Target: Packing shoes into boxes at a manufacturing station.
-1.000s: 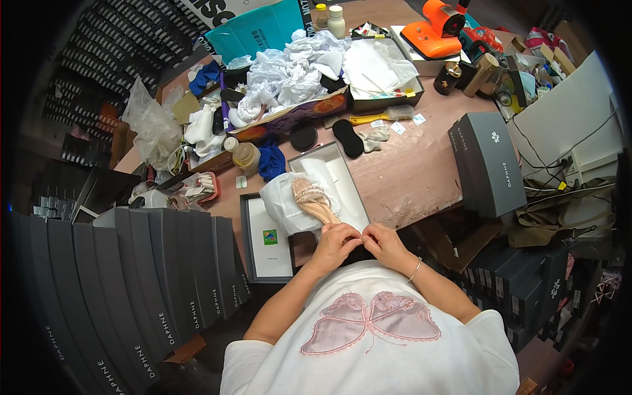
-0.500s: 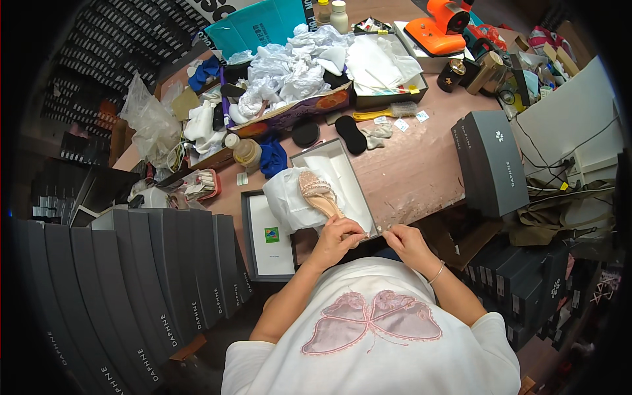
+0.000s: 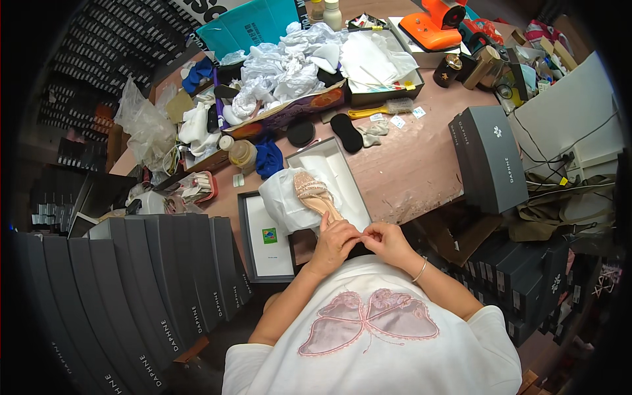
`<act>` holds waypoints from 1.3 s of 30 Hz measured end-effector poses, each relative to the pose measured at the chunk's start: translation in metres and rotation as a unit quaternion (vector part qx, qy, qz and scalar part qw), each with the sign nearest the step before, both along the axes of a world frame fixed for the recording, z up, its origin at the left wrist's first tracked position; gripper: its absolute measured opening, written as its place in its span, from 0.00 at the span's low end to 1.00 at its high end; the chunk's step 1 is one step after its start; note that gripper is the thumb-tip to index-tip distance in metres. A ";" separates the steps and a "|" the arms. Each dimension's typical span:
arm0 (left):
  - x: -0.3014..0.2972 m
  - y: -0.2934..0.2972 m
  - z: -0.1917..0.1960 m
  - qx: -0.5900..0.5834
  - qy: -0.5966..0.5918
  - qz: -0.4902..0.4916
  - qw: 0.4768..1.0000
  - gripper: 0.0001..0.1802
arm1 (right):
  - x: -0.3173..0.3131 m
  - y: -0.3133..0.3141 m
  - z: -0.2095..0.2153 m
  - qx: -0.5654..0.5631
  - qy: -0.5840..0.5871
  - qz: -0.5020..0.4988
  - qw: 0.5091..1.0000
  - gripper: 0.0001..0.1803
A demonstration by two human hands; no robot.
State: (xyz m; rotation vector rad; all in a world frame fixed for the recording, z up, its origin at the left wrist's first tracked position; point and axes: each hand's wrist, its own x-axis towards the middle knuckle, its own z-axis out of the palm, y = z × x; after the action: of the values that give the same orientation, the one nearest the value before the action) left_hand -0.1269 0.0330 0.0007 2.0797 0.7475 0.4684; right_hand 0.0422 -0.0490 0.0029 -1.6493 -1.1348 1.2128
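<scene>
A beige glittery sandal (image 3: 314, 193) lies toe-away in an open grey shoe box (image 3: 342, 172), partly on white tissue paper (image 3: 283, 201). My left hand (image 3: 334, 241) rests at the sandal's heel end, fingers curled on its back part. My right hand (image 3: 387, 239) touches the left one, pinching something small at the heel; the item itself is too small to tell. The box lid (image 3: 266, 240) lies inside-up to the left of the box.
A closed dark shoe box (image 3: 488, 157) stands at the right. Rows of dark boxes (image 3: 145, 276) line the left and lower right. Crumpled tissue in trays (image 3: 289, 66), black insoles (image 3: 345, 131), a yellow brush (image 3: 378, 110) and an orange device (image 3: 434, 26) crowd the far table.
My hands have drawn together at the sandal's heel; the right hand moved left to meet the left. The sandal stays in the box.
</scene>
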 end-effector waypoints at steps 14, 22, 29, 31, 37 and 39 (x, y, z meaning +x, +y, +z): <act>-0.006 -0.003 -0.011 0.033 -0.041 -0.015 0.998 0.06 | 0.003 -0.003 -0.006 -0.163 0.308 -0.056 0.936 0.04; -0.009 -0.005 -0.018 0.008 -0.050 -0.006 0.999 0.06 | -0.001 -0.002 -0.007 -0.154 0.275 -0.051 0.948 0.04; -0.010 -0.003 -0.014 -0.009 -0.050 -0.003 0.999 0.07 | -0.003 0.000 -0.002 -0.150 0.280 -0.048 0.947 0.04; -0.011 -0.003 -0.015 -0.028 -0.050 -0.003 0.998 0.07 | -0.003 0.000 -0.003 -0.146 0.272 -0.036 0.950 0.04; -0.008 -0.002 -0.009 -0.067 -0.061 0.011 0.996 0.05 | -0.009 -0.004 -0.003 -0.127 0.237 0.004 0.963 0.03; -0.010 -0.003 -0.010 -0.058 -0.058 0.011 0.997 0.05 | -0.008 -0.002 -0.001 -0.136 0.243 0.002 0.960 0.04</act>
State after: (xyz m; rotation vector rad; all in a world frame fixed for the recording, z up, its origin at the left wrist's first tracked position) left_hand -0.1370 0.0305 -0.0091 1.9212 0.7137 0.5403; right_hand 0.0339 -0.0511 0.0022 -1.4189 -0.6857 1.7180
